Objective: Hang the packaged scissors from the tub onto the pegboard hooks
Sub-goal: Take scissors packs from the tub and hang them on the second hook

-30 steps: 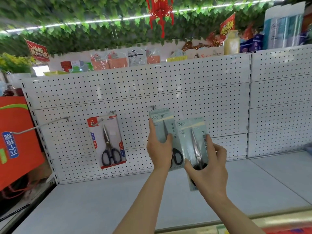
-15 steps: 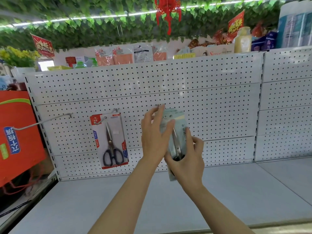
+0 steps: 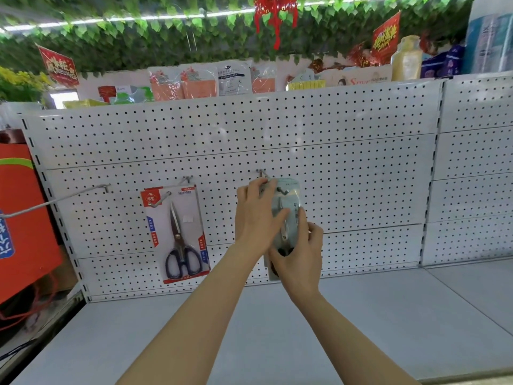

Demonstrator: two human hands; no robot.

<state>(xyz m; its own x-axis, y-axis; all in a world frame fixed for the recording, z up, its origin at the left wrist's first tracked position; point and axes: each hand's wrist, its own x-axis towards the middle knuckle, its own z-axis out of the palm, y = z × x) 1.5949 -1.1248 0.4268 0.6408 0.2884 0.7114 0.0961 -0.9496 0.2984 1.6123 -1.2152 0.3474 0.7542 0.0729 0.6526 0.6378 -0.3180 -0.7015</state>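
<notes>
Centrally, a grey scissors pack (image 3: 288,209) is gripped against the pegboard (image 3: 347,168) at a hook (image 3: 261,173): its top pinched by the left hand (image 3: 256,218), its bottom clasped by the right hand (image 3: 298,259). Bare board lies rightward; a red scissors pack (image 3: 176,232) hangs left, well apart.

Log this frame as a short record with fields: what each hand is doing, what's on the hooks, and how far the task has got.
left hand: grip on the upper part of the grey scissors pack, fingers by its hang hole
right hand: grip on the lower end of the same pack
middle hook: pack held up at it; whether it is threaded on cannot be told
red scissors pack: hanging on its own hook, left of the hands
far left hook: bare
pegboard: white
tub: not in view
</notes>
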